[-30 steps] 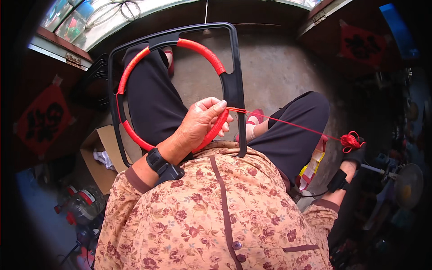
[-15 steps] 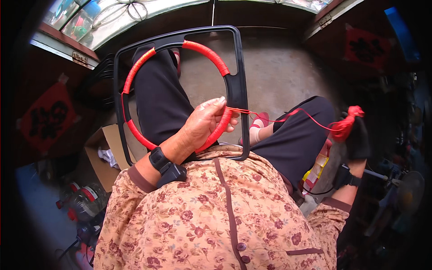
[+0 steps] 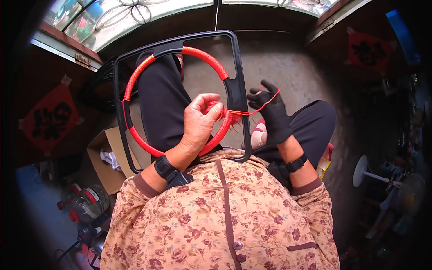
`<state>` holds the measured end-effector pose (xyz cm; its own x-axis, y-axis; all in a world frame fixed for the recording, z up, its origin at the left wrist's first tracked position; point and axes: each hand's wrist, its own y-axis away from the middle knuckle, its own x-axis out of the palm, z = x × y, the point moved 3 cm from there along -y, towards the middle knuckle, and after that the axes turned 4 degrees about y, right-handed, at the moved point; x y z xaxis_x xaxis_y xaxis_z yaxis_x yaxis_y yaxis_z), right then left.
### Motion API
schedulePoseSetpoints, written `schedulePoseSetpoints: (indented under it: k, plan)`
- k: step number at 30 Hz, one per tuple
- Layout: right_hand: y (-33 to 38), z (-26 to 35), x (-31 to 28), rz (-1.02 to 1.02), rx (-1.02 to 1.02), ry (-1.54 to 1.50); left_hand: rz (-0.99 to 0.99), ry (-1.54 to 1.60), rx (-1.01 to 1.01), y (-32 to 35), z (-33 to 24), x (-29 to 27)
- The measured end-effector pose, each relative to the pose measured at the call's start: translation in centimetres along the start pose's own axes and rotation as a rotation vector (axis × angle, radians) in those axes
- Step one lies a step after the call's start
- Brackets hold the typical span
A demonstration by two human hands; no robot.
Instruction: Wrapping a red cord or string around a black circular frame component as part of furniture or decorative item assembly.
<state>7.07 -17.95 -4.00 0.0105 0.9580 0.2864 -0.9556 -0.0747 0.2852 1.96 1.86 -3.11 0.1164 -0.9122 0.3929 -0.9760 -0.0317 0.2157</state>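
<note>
A black rectangular plastic frame with a round ring inside it rests against my lap. Red cord wrapping covers several stretches of the ring, with black plastic showing between them. My left hand is closed on a bunched red cord inside the ring, near its right side. Beyond the frame's right bar is my right hand, in a black glove, fingers apart and partly bent. A red strand runs from the ring across the bar and over the gloved fingers; where it passes behind them is hidden.
An open cardboard box stands at the left, with large clear plastic bottles below it. A white fan is at the right. My dark-trousered legs lie beneath and beside the frame. Glazed doors stand ahead.
My right hand has come in from the far right to beside the frame and no longer holds the red cord bundle. That bundle is now in my left hand, inside the ring.
</note>
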Motion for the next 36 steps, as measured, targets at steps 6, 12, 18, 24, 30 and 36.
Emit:
schedulePoseSetpoints:
  k: [6,12,18,24,30,36]
  plan:
    - [4.3,5.3,6.6,0.296,-0.828,1.01,0.051,-0.38,0.59,2.1,-3.9,1.5]
    - [4.5,6.8,4.3,0.003,-0.444,0.476,-0.091,-0.334,0.528,1.1,-3.5,0.7]
    - [5.1,10.1,-8.6,-0.327,-0.785,1.615,0.096,-0.05,-0.158,0.8,-1.4,0.7]
    - [7.8,11.7,-13.5,-0.545,-0.37,-0.025,0.186,0.077,-0.329,0.0,-0.6,1.2]
    - [3.7,4.4,-0.1,0.216,0.048,0.313,0.175,0.088,-0.316,0.4,-0.5,1.0]
    - [4.2,1.9,-1.3,0.287,0.384,0.407,0.047,0.178,-0.25,0.2,-1.1,1.5]
